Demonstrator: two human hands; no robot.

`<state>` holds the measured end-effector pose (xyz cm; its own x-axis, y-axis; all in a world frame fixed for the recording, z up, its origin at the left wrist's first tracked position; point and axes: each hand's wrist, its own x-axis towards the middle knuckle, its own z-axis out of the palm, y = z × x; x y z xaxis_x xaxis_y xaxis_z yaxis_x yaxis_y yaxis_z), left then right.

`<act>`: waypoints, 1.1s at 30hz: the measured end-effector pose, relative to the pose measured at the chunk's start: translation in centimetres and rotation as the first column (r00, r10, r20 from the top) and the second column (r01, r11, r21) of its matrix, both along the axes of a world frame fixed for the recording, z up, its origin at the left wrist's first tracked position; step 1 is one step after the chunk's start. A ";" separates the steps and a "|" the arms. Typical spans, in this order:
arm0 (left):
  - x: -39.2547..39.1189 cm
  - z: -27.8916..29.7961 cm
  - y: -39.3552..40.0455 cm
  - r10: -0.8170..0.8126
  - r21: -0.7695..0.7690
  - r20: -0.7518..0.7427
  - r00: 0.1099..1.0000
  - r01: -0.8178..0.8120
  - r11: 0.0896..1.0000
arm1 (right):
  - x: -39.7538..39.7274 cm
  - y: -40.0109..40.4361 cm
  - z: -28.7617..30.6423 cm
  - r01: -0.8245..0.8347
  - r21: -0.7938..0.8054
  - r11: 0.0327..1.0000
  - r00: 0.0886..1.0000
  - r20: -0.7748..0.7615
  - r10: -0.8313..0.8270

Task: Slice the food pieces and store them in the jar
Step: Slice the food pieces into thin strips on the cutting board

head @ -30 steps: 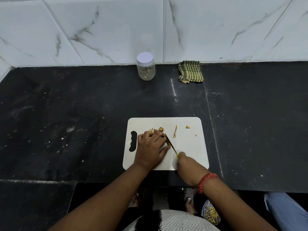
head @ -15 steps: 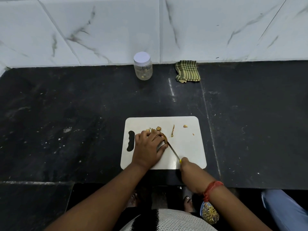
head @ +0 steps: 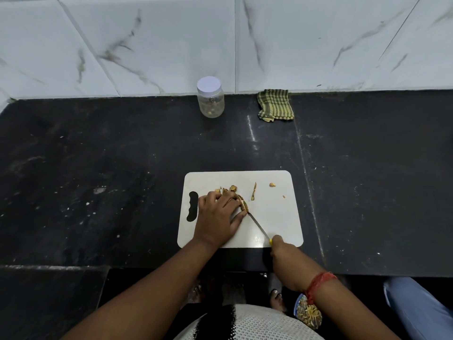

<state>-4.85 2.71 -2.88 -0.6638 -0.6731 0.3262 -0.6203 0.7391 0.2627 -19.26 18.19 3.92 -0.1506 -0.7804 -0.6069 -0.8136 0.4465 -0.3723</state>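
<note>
left hand (head: 218,214) pressing food piece (head: 242,203) | right hand (head: 282,249) gripping 1 knife (head: 257,224) | 1 cutting board (head: 274,217) | 1 lidded jar (head: 210,97)

I count one jar (head: 210,100), one cutting board (head: 274,214), one knife (head: 258,226), one cloth (head: 275,105), two hands, and several food pieces (head: 254,191).

single head-worn wide-angle view, looking forward and steeply down from above the person's chest, black counter (head: 98,168) filling the middle, white cutting board (head: 274,217) close below centre, marble wall (head: 147,40) across the top, forearms entering from the bottom edge
</note>
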 end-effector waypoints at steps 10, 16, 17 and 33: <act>0.0 0.2 0.1 0.005 0.023 0.023 1.000 -0.006 1.000 | 0.2 -1.1 0.5 0.104 -0.070 0.992 0.992 0.073 -0.099; 0.2 0.5 0.3 0.013 0.010 0.057 0.998 -0.013 1.000 | -0.2 -1.8 0.4 0.137 -0.083 0.987 0.989 0.059 -0.132; 0.3 0.5 0.4 0.014 0.006 0.061 0.998 -0.014 1.000 | -0.3 -1.9 0.4 0.137 -0.091 0.986 0.990 0.057 -0.132; 1.1 0.2 0.7 -0.026 -0.019 0.066 0.997 0.027 0.999 | 0.8 -3.3 -0.2 0.110 -0.142 0.984 0.990 0.108 -0.095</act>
